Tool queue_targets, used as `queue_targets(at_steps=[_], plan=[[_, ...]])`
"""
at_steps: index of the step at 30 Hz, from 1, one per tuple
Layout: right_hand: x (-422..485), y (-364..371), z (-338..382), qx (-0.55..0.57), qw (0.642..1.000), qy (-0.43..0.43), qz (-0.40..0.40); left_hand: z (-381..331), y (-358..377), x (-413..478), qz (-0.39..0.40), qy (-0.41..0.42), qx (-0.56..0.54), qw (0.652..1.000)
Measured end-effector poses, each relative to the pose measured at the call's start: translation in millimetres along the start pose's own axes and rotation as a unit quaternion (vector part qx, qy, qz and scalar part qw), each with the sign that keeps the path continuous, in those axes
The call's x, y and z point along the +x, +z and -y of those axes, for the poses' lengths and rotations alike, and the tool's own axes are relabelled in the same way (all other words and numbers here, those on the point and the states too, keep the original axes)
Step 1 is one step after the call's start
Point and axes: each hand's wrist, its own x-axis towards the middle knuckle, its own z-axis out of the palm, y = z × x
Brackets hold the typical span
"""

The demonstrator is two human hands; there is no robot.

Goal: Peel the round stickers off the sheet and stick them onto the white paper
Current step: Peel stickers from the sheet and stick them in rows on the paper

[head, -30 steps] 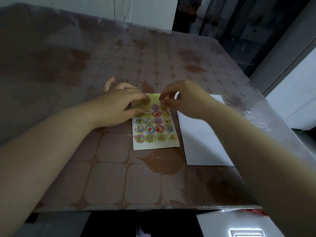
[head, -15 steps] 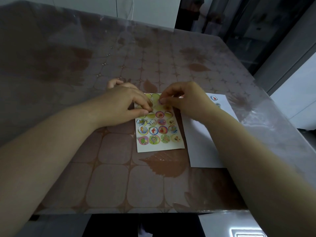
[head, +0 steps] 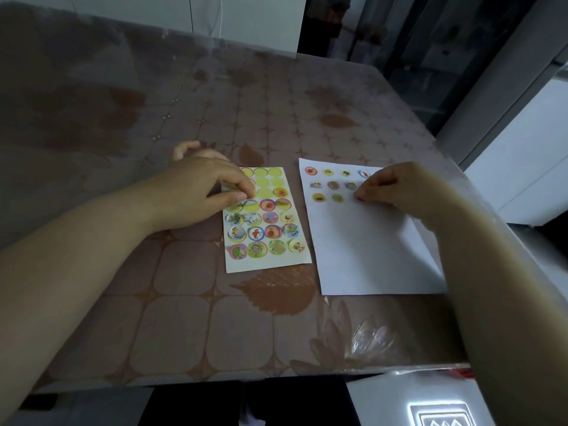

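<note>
Both hands were down on the table [head: 184, 318], each on its own sheet. The left hand [head: 196, 189], left of centre in the frame, lay on the upper left part of the sticker sheet [head: 267, 259], its thumb and forefinger drawn close together with their tips on the sheet's surface; it seemed to be pinning the sheet flat so that it would not lift or slide while stickers came off. Whether it pinched anything between those tips could not be told.

The right hand [head: 396, 189], right of centre, rested on the upper right part of the white paper [head: 368, 256]. Its fingers [head: 361, 196] were curled and pressed at the end of the third row of stuck stickers [head: 333, 185], most likely smoothing a fresh one down, though the sticker itself was hidden beneath them.

The sticker sheet lay in the middle of the frame, just beside the white paper but apart from it. Its upper rows were mostly bare yellow circles; the lower three rows were full. The paper held three short rows near its top edge, so the work looked less than half done.
</note>
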Motion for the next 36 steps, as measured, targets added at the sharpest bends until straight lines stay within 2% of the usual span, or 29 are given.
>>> queue_targets(at_steps=[11, 18, 27, 30, 36], plan=[[3, 6, 0, -0.001, 1.0, 0.001, -0.011, 1, 1, 0, 0.003, -0.002, -0.001, 1.0], [11, 5, 2, -0.05, 0.997, 0.052, -0.039, 3, 1, -1, 0.004, 0.003, -0.002, 1.0], [8, 11, 2, -0.007, 0.997, 0.049, -0.06, 2, 0, -1, 0.014, -0.012, -0.01, 1.0], [3, 8, 10, -0.011, 0.998, -0.001, -0.057, 2, 0, -2, 0.013, -0.015, -0.017, 1.0], [-4, 21, 60, -0.122, 0.971, -0.198, 0.051, 1, -1, -1, 0.026, -0.015, -0.01, 0.999]])
